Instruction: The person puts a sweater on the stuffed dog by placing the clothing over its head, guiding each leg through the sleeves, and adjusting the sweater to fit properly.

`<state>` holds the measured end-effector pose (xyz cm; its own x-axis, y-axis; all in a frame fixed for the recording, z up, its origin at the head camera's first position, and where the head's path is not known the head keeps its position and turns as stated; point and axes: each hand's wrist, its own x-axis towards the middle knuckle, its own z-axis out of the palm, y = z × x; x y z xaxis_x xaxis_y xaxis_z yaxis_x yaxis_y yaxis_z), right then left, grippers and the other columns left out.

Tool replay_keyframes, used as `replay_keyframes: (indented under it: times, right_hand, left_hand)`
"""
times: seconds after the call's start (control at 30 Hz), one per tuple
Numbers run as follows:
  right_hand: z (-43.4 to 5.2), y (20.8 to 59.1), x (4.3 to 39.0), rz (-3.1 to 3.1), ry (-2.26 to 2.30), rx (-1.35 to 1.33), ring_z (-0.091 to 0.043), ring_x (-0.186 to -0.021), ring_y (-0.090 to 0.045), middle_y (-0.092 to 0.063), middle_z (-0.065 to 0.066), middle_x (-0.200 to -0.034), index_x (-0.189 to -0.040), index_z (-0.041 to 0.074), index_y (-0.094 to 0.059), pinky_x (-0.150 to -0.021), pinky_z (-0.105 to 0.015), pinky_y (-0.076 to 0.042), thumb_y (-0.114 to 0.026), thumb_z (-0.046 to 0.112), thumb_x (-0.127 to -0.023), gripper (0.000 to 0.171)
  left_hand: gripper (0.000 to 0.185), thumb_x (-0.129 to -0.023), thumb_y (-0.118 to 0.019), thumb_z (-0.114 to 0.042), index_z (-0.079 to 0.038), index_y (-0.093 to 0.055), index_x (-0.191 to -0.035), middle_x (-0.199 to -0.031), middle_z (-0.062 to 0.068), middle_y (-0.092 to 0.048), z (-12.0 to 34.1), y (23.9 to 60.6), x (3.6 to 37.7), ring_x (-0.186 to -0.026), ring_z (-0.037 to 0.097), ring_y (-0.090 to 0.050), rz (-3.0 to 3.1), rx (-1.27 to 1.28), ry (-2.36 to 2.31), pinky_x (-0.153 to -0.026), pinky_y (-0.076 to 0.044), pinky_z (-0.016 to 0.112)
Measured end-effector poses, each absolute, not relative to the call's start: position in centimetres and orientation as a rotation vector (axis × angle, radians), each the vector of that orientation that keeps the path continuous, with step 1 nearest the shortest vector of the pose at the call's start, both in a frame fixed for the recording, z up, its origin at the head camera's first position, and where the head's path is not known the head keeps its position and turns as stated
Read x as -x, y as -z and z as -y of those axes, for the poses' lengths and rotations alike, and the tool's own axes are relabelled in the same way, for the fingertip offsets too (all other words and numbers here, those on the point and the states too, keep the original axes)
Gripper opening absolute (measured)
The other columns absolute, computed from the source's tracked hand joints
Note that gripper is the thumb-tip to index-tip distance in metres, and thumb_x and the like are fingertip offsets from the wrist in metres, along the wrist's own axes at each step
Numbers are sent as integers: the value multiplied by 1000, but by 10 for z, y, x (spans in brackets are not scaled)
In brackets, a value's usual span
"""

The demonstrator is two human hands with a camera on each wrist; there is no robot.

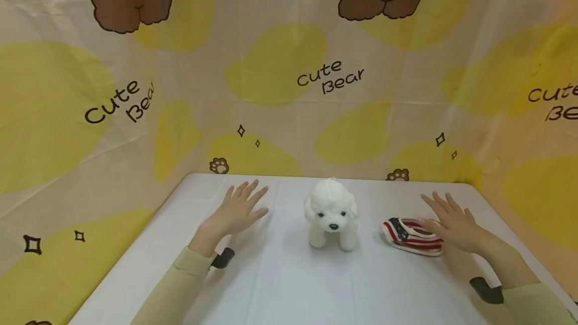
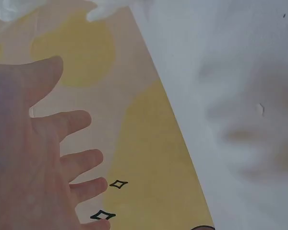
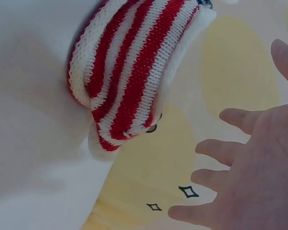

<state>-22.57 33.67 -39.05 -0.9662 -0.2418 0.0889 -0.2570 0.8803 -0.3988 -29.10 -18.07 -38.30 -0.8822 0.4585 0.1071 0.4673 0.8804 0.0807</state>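
Note:
A white plush puppy [image 1: 331,213] stands upright in the middle of the white table [image 1: 280,285], facing me. To its right lies a small knitted garment [image 1: 411,235] with red and white stripes and a dark starred patch; the right wrist view shows its stripes [image 3: 129,72] close up. My right hand [image 1: 453,222] hovers just right of and over the garment's edge, fingers spread and straight [image 3: 249,167]. My left hand [image 1: 239,209] is held palm down left of the puppy, fingers spread [image 2: 43,158], holding nothing.
A cloth backdrop [image 1: 289,79] printed with yellow blobs, brown bears and "Cute Bear" wraps the table's far and side edges. Beige sleeves [image 1: 180,280] and dark wrist mounts [image 1: 485,290] show at the near edge.

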Motion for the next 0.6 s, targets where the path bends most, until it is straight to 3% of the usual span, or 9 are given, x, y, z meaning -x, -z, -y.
replay_keyframes:
  times: [0.27,0.43,0.6]
  right_hand:
    - [-344,398,223,2983,-700,-408,-56,-137,1,-13,-36,-150,-150,6,-18,-91,-81,-6,-52,44,-94,76]
    - [-354,404,219,2961,-820,-431,-59,-136,-3,-13,-37,-149,-151,5,-17,-91,-81,-9,-55,39,-94,76]
    - [-361,409,216,2964,-810,-419,-61,-130,-20,-21,-38,-146,-151,6,-17,-89,-78,-21,-56,39,-93,77]
  left_hand:
    - [64,-96,-36,-56,-24,-27,-150,-157,7,-22,164,396,277,-144,35,-19,2911,903,187,-113,-12,59]
    - [56,-95,-46,-50,-22,-42,-143,-148,4,-41,140,405,265,-135,26,-38,2747,1130,263,-110,-29,47]
    - [43,-93,-55,-41,-16,-57,-129,-131,1,-57,109,411,255,-122,16,-52,2533,1379,310,-101,-42,34]
